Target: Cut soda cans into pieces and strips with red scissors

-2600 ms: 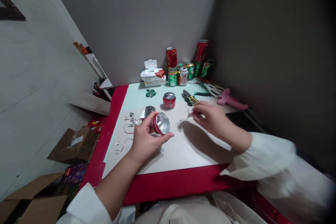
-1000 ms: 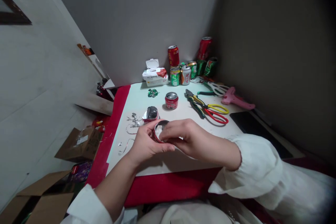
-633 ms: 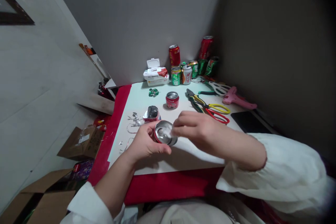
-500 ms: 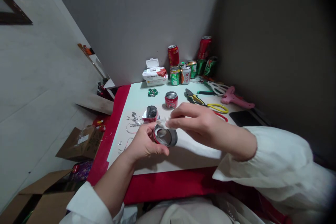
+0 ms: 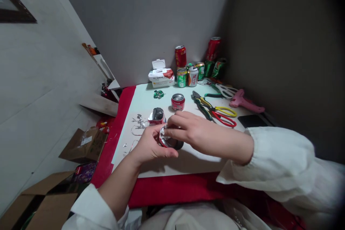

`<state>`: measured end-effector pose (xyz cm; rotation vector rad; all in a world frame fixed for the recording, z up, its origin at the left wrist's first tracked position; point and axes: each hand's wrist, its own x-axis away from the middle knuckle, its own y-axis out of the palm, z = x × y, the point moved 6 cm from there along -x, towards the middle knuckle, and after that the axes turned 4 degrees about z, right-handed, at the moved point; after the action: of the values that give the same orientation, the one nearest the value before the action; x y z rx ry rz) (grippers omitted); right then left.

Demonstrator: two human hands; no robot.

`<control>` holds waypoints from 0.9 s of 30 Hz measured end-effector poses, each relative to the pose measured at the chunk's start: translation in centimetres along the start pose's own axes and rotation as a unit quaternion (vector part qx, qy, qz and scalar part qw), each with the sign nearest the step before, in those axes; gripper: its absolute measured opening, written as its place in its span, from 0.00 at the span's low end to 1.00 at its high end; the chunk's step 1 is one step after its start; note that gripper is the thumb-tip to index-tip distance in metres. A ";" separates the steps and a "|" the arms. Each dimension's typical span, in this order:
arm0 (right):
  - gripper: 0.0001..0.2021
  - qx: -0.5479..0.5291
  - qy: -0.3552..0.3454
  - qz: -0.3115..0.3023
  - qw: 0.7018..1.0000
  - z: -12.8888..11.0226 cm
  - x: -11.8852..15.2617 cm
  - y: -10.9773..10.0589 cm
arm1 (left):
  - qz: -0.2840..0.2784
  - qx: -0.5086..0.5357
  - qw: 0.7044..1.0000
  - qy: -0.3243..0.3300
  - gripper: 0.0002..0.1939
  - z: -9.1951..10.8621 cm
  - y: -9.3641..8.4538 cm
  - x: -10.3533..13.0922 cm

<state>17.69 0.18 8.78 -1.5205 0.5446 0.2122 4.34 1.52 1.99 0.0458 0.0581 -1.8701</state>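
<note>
My left hand (image 5: 149, 145) is wrapped around a short, cut-down red drink can (image 5: 179, 145), its open side tilted toward me. Inside its opening, the fingers of my right hand (image 5: 190, 128) press a crumpled white tissue or wipe (image 5: 162, 132) against the left part of the can. My right fingers hide much of the can's inside. Just beyond my left hand sits a cut can piece (image 5: 156, 116) with a dark, shiny inside. A second short red can (image 5: 178, 102) stands upright farther back.
Pliers (image 5: 201, 100), scissors (image 5: 223, 113) and a pink glue gun (image 5: 242, 102) lie on the right. Behind stand a wipes pack (image 5: 161, 76) and several cans (image 5: 182, 78). Green pieces (image 5: 159, 94) and silver scraps (image 5: 139, 120) lie left, with cardboard boxes (image 5: 83, 147) beside the table.
My right hand has moved left and down, carrying the white wipe from the can's rim into its opening. My left hand keeps its hold. The view has shifted slightly.
</note>
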 end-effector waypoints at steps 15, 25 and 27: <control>0.10 -0.018 0.131 -0.018 0.991 -0.9 0.5 1.4 | 0.108 -0.113 0.986 0.066 0.32 0.6 -1.2 0.6; 0.10 -0.254 0.174 0.267 0.913 -0.4 1.4 -0.9 | 0.130 -0.124 0.975 0.133 0.42 1.4 -2.2 0.9; 0.09 -0.246 0.179 0.267 0.914 -0.7 1.0 -0.7 | 0.125 -0.141 0.973 0.135 0.42 1.5 -2.0 1.0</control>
<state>18.70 -0.79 9.00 -1.8839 1.2781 0.5277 2.16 1.10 3.44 0.1067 0.4841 -1.5777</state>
